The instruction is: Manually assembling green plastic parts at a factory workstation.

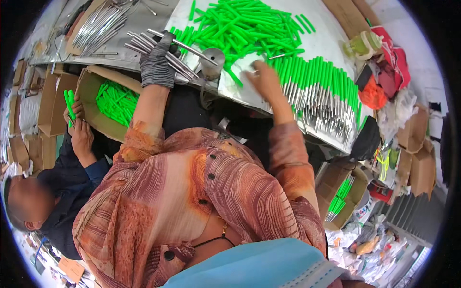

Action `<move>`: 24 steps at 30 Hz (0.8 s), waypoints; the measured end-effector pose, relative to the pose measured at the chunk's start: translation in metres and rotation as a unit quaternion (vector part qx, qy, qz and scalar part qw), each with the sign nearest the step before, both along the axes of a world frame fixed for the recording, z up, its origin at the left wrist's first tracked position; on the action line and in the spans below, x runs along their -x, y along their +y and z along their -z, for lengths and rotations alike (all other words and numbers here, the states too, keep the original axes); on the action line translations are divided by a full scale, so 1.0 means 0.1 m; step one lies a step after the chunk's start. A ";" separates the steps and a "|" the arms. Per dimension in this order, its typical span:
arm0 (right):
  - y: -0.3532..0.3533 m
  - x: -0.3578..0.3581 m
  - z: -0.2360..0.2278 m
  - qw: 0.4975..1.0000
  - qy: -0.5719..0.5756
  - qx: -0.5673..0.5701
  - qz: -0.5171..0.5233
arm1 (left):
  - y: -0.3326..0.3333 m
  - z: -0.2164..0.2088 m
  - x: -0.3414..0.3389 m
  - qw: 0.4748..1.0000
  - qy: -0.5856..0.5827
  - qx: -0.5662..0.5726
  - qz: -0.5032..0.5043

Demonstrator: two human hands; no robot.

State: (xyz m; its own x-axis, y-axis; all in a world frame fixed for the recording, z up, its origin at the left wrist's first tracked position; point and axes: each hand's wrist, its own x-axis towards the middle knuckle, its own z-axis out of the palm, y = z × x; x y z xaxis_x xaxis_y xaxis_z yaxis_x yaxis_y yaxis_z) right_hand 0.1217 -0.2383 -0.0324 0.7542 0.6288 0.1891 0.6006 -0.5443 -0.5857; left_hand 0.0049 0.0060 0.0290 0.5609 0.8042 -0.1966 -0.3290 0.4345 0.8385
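Observation:
My left hand [157, 69], in a grey knit glove, is closed round a bundle of thin metal rods [182, 66]. One rod sticks out above the rest, its end close to the top of a short metal cylinder [212, 63] standing at the table's edge. My right hand [264, 82] is bare and smeared by motion, near the table's front edge; whether it holds anything is unclear. Beyond it spreads a heap of bright green tubes [240, 29]. To its right lies a dense row of metal rods with green sleeves [317, 79].
At left, a co-worker's hands [79, 127] hold green tubes beside a cardboard box [86, 93] of more tubes. Loose metal rods [98, 31] lie at the far left of the table. Another box [355, 201] with green-sleeved rods stands lower right; a green jug [362, 45] is at far right.

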 end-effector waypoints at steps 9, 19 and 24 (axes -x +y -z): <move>-0.04 0.11 -0.09 0.977 -0.001 0.214 0.012 | -0.06 -0.08 0.03 0.985 0.049 -0.163 -0.006; 0.22 0.37 -1.00 0.849 0.321 -0.415 -0.069 | -0.40 -0.02 -0.06 0.914 0.056 -0.382 0.127; 0.42 0.37 -1.15 0.828 0.287 -0.478 -0.063 | -0.53 -0.14 0.03 0.960 0.029 -0.215 0.177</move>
State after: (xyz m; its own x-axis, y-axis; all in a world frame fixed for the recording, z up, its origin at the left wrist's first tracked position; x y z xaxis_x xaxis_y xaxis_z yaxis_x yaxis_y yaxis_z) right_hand 0.0844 -0.1968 0.0828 0.8322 0.4791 0.2793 0.0907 0.3793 -0.9208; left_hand 0.0015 -0.0474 0.0430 0.8122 0.5789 0.0719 -0.1719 0.1196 0.9778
